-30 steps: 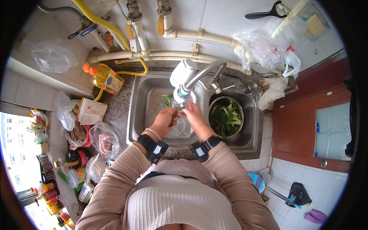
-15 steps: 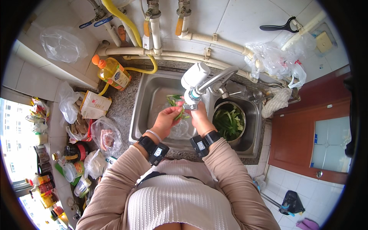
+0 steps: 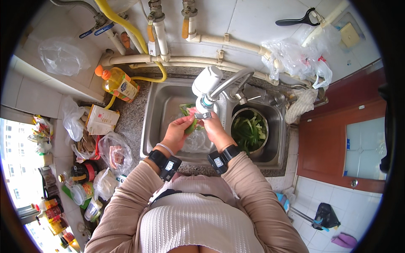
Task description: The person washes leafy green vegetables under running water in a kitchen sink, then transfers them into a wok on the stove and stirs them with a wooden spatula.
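Over the left basin of the steel sink (image 3: 148, 122), my left hand (image 3: 176, 134) is closed on a long green vegetable piece (image 3: 191, 127), pinched between thumb and fingers. My right hand (image 3: 216, 131) is beside it, partly hidden by the white tap filter (image 3: 206, 82). Its pinkish fingertips show past the tap outlet, curled at more greens (image 3: 184, 109). A clear plastic bag or water (image 3: 196, 141) lies below the hands; which, I cannot tell. In the right basin stands a round metal pot (image 3: 267, 126) with cut green leaves (image 3: 249, 130) in it.
A curved steel tap (image 3: 230, 82) arches over the sink divider. Left on the counter are a yellow detergent bottle (image 3: 120, 84), a carton (image 3: 102, 120) and a plastic bag with meat-like pieces (image 3: 116, 154). Pipes (image 3: 185, 60) run behind; plastic bags (image 3: 295, 61) hang at right.
The view has shifted slightly. My left hand has turned a little, and the green piece in it shows more upright near the tap outlet. Both hands stay close together under the tap.
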`<action>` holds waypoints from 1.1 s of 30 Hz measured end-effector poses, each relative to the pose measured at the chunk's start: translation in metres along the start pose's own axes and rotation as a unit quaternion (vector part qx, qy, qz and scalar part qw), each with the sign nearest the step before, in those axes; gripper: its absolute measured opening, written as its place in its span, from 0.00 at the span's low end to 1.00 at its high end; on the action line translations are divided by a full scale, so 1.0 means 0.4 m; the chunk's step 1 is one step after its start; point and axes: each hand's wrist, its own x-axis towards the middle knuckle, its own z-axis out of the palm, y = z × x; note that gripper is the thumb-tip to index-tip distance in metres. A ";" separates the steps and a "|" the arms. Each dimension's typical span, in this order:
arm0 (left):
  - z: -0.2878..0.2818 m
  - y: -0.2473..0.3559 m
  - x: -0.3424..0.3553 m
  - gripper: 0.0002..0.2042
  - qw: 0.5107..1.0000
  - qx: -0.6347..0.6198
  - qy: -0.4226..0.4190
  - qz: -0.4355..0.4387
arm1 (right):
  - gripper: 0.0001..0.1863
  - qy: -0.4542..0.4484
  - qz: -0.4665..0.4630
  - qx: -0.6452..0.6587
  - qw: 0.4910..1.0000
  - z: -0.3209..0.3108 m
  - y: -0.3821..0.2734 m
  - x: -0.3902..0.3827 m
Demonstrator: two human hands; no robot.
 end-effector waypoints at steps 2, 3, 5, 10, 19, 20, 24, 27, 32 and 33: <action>-0.003 0.002 0.001 0.06 0.999 0.029 0.037 0.004 | 0.16 0.004 -0.049 -0.001 0.999 0.001 0.013 0.002; -0.004 0.006 0.003 0.05 0.997 0.046 0.063 0.007 | 0.15 0.010 -0.043 -0.002 0.999 0.003 0.016 0.003; 0.000 0.006 0.010 0.06 0.991 0.065 0.115 0.025 | 0.14 0.023 -0.030 -0.004 0.999 0.006 0.020 0.004; 0.000 0.004 0.017 0.08 0.982 0.111 0.142 0.064 | 0.12 0.051 -0.074 -0.093 0.992 -0.007 0.044 0.022; 0.015 -0.004 0.027 0.10 0.950 0.236 0.108 0.176 | 0.11 0.073 -0.107 -0.151 0.980 -0.035 0.089 0.074; 0.016 0.009 0.020 0.10 0.956 0.219 0.102 0.168 | 0.12 0.057 -0.135 -0.152 0.977 -0.028 0.077 0.073; 0.036 0.062 0.009 0.13 0.966 0.201 0.073 0.146 | 0.10 0.007 -0.190 -0.258 0.947 -0.066 0.044 0.087; 0.027 0.057 0.017 0.15 0.956 0.241 0.050 0.158 | 0.10 0.069 -0.213 -0.334 0.916 -0.061 0.018 0.080; 0.032 0.035 0.012 0.16 0.957 0.233 0.067 0.160 | 0.12 0.178 -0.197 -0.268 0.926 -0.011 0.000 0.043; 0.030 0.031 0.014 0.16 0.959 0.232 0.060 0.154 | 0.12 0.206 -0.194 -0.204 0.937 -0.013 0.009 0.049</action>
